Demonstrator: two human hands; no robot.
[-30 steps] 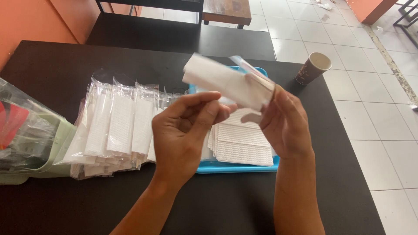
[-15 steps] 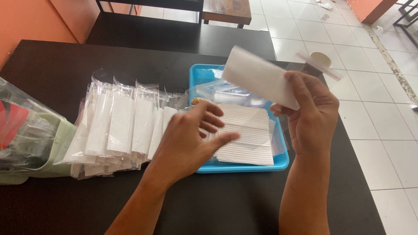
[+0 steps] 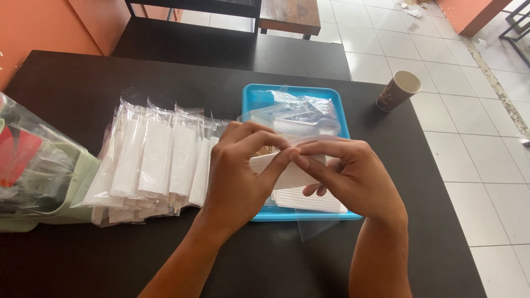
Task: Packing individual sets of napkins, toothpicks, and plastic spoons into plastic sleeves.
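My left hand (image 3: 240, 174) and my right hand (image 3: 348, 179) meet over the blue tray (image 3: 259, 96). Both pinch a folded white napkin (image 3: 287, 175) in a clear plastic sleeve (image 3: 309, 227); the sleeve's loose end hangs below the tray's front edge. Under my hands a stack of white napkins (image 3: 309, 200) lies in the tray. Behind them in the tray sits a heap of clear plastic sleeves (image 3: 295, 113). A row of packed napkins in sleeves (image 3: 154, 160) lies on the black table to the left of my left hand.
A pale green basket (image 3: 83, 182) with plastic-wrapped items stands at the left edge. A brown paper cup (image 3: 397, 91) stands near the table's right edge. Another dark table (image 3: 232, 47) and a wooden stool (image 3: 290, 14) are behind, on a white tiled floor.
My right hand has brought the napkin and sleeve down from above the tray to the middle. My left hand has risen from the stack and taken hold of the napkin too.
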